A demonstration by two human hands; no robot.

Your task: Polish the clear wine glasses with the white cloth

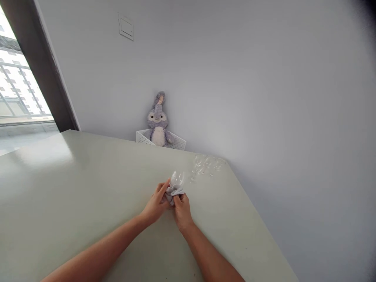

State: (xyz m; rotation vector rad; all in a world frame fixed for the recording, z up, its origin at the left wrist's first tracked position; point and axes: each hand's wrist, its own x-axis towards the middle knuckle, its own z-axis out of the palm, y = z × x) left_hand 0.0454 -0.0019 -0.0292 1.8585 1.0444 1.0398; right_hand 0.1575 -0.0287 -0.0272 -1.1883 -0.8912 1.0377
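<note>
Looks like a home, judging by the far plush toy (158,123), wall switch (126,28) and outdoor railing (27,88) at left.

A plush rabbit (158,124) in greyish purple, with a pale belly, light patches around its dark eyes and a pinkish inner ear, sits upright in a white perforated basket (178,142). The basket's lower part is hidden behind the far edge of the pale, glossy tabletop (88,188), which carries a bright reflection on its left and a few tiny dark specks near the front. On the plain light-grey wall (264,78), above and left of the rabbit, is a white light switch (127,27). Farther left, a dark frame (44,62) slants beside a bright opening, showing a metal railing (20,65) outside.
</note>
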